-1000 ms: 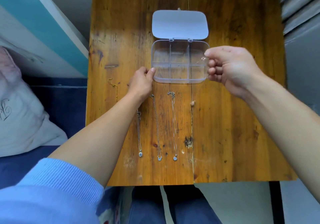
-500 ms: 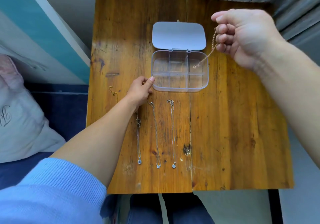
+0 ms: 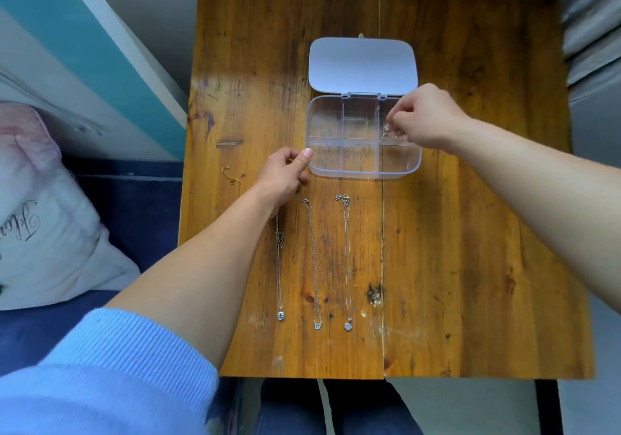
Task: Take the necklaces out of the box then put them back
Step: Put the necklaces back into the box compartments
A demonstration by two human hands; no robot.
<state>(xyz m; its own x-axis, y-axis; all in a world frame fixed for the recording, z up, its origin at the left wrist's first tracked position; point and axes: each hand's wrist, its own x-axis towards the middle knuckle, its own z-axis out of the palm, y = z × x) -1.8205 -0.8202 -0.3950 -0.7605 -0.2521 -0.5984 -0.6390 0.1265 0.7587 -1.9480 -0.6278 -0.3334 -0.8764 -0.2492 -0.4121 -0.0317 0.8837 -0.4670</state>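
A clear plastic box [image 3: 364, 175] with several compartments stands open on the wooden table [image 3: 477, 239], its white lid [image 3: 363, 64] folded back. My right hand [image 3: 425, 118] hovers over the box's right side, fingers pinched on a thin necklace chain [image 3: 386, 131] that hangs into the right rear compartment. My left hand [image 3: 285, 175] is curled at the box's front left corner, thumb pressed against it. Three silver necklaces with pendants lie straight side by side in front of the box: left [image 3: 279, 266], middle [image 3: 314, 259], right [image 3: 347, 259]. My left wrist covers the top of the left one.
A short gold chain [image 3: 231, 175] lies near the table's left edge. A pillow [image 3: 40, 216] rests on blue bedding left of the table. Bare wood stretches to the right of the necklaces. A grey wall stands behind the table.
Half a second ago my right hand was raised high with the chain dangling; it has come down to the box's right compartment. My left hand has stayed at the box corner.
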